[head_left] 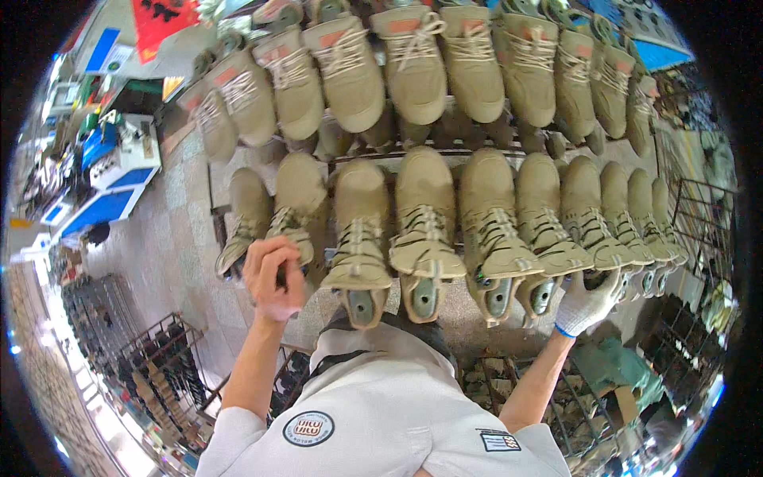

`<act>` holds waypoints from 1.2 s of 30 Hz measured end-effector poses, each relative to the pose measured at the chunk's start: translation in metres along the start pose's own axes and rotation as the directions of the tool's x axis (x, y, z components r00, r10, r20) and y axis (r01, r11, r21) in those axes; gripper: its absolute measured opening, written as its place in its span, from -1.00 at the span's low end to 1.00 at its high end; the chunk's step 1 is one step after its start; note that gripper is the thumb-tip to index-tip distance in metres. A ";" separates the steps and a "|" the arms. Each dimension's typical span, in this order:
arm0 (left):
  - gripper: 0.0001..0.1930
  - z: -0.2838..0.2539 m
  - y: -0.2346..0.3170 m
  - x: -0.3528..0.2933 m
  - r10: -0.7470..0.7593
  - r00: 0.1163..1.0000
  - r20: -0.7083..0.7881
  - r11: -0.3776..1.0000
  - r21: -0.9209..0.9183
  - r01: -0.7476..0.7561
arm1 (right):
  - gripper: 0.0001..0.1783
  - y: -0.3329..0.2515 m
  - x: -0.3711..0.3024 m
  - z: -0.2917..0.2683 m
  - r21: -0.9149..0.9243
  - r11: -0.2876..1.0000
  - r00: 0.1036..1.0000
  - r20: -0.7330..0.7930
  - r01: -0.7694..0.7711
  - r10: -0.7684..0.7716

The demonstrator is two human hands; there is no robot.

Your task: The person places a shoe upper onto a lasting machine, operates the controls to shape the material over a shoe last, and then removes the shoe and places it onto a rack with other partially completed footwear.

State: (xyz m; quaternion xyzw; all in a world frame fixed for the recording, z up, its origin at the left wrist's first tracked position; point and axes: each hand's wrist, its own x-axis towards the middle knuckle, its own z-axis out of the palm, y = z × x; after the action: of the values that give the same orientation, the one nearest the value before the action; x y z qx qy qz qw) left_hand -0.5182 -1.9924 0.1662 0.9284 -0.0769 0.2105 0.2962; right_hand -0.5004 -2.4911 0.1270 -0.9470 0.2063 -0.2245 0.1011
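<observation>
Two rows of olive-tan lace-up shoes on a rack fill the upper middle of the view. My bare left hand [275, 278] is raised at the heel end of a near-row shoe [300, 187], second from the left. Its fingers are curled and slightly blurred; whether anything is in them is hidden. A white knit glove with a blue cuff covers my right hand [590, 302]. It grips the heel end of another shoe [586, 199] further right, with part of its fingers hidden by the shoe. Grey-green shoe lasts [424, 297] show in the openings of several near-row shoes.
The far row holds more shoes [413, 67] with pale laces and orange tongue patches. Blue-and-white machines [119, 179] stand at the left over a tiled floor [167, 238]. Lower left is a metal rack [163, 358] of shoes; at the lower right lies green cloth [616, 370].
</observation>
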 end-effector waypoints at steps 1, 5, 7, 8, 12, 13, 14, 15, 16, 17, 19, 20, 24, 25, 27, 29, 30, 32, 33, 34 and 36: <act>-0.82 -0.002 -0.003 -0.002 0.014 1.000 -0.019 1.000 -0.016 -0.015 | -0.13 -0.006 -0.002 0.000 0.014 1.000 1.000 -0.015 0.007 -0.007; -0.78 0.002 -0.002 0.004 0.063 0.997 -0.055 0.996 -0.064 -0.066 | -0.14 -0.005 0.000 -0.003 0.106 0.994 1.000 -0.016 0.008 -0.007; -0.78 0.006 -0.008 0.001 0.083 0.992 -0.100 0.991 -0.096 -0.093 | -0.15 -0.015 -0.011 -0.013 0.131 0.991 0.998 -0.055 0.005 0.002; -0.78 0.003 -0.007 0.002 0.094 0.990 -0.100 0.988 -0.110 -0.105 | -0.16 -0.023 -0.021 -0.021 0.126 0.992 0.997 -0.082 -0.002 0.012; -0.75 -0.008 -0.007 0.002 0.135 0.989 -0.066 0.981 -0.133 -0.143 | -0.21 -0.042 -0.065 -0.044 0.195 0.980 0.964 -0.247 -0.046 0.094; -0.74 -0.017 -0.004 0.000 0.140 0.989 -0.048 0.981 -0.130 -0.145 | -0.23 -0.039 -0.083 -0.047 0.218 0.974 0.948 -0.293 -0.057 0.121; -0.71 -0.026 -0.006 -0.007 0.122 0.992 -0.035 0.976 -0.177 -0.126 | -0.29 -0.042 -0.103 -0.051 0.317 0.935 0.926 -0.280 -0.159 0.252; -0.69 -0.041 -0.003 -0.014 0.119 0.993 -0.013 0.970 -0.210 -0.119 | -0.29 -0.053 -0.122 -0.057 0.378 0.897 0.917 -0.225 -0.229 0.329; -0.68 -0.052 -0.008 -0.023 0.136 0.989 -0.050 0.958 -0.247 -0.144 | -0.29 -0.070 -0.144 -0.064 0.435 0.850 0.901 -0.165 -0.298 0.400; -0.68 -0.065 -0.015 -0.030 0.153 0.984 -0.088 0.943 -0.286 -0.172 | -0.29 -0.085 -0.163 -0.071 0.486 0.794 0.878 -0.104 -0.364 0.466; -0.58 -0.088 -0.036 -0.049 0.157 0.985 -0.067 0.946 -0.277 -0.170 | -0.33 -0.091 -0.216 -0.065 0.520 0.722 0.853 0.024 -0.456 0.522; -0.55 -0.093 -0.047 -0.058 0.141 0.987 -0.073 0.954 -0.257 -0.155 | -0.35 -0.107 -0.241 -0.061 0.631 0.627 0.845 0.087 -0.457 0.528; -0.31 -0.108 -0.069 -0.080 0.120 0.991 0.066 0.977 -0.184 -0.106 | -0.48 -0.167 -0.325 -0.049 0.560 0.525 0.764 0.394 -0.640 0.511; -0.27 -0.108 -0.072 -0.081 0.124 0.987 0.105 0.980 -0.172 -0.105 | -0.48 -0.201 -0.335 -0.055 0.547 0.535 0.763 0.407 -0.644 0.501; -0.28 -0.102 -0.080 -0.077 0.190 0.976 0.107 0.974 -0.146 -0.173 | -0.44 -0.213 -0.366 -0.046 0.540 0.571 0.785 0.458 -0.618 0.416; -0.36 -0.093 -0.100 -0.081 0.257 0.965 0.060 0.959 -0.140 -0.247 | -0.51 -0.254 -0.375 -0.064 0.555 0.520 0.756 0.543 -0.649 0.365; -0.41 -0.088 -0.104 -0.078 0.299 0.953 0.042 0.944 -0.157 -0.289 | -0.50 -0.256 -0.386 -0.057 0.586 0.459 0.742 0.574 -0.667 0.345; -0.48 -0.079 -0.112 -0.078 0.356 0.934 0.022 0.921 -0.175 -0.347 | -0.50 -0.265 -0.402 -0.061 0.488 0.570 0.728 0.600 -0.661 0.331; -0.50 -0.079 -0.115 -0.076 0.373 0.927 0.020 0.915 -0.174 -0.365 | -0.50 -0.273 -0.410 -0.066 0.490 0.547 0.712 0.622 -0.678 0.326; -0.53 -0.080 -0.116 -0.075 0.394 0.919 0.024 0.907 -0.175 -0.384 | -0.50 -0.276 -0.425 -0.069 0.497 0.520 0.698 0.642 -0.694 0.318; -0.55 -0.078 -0.118 -0.072 0.449 0.893 0.022 0.887 -0.130 -0.442 | -0.49 -0.277 -0.453 -0.061 0.526 0.457 0.679 0.674 -0.717 0.289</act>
State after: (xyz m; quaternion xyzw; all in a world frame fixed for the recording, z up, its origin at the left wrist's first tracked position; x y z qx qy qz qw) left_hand -0.5781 -1.8497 0.1309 0.8713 -0.3083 0.2437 0.2940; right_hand -0.8020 -2.0518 0.0854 -0.7225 0.3405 0.0031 0.6017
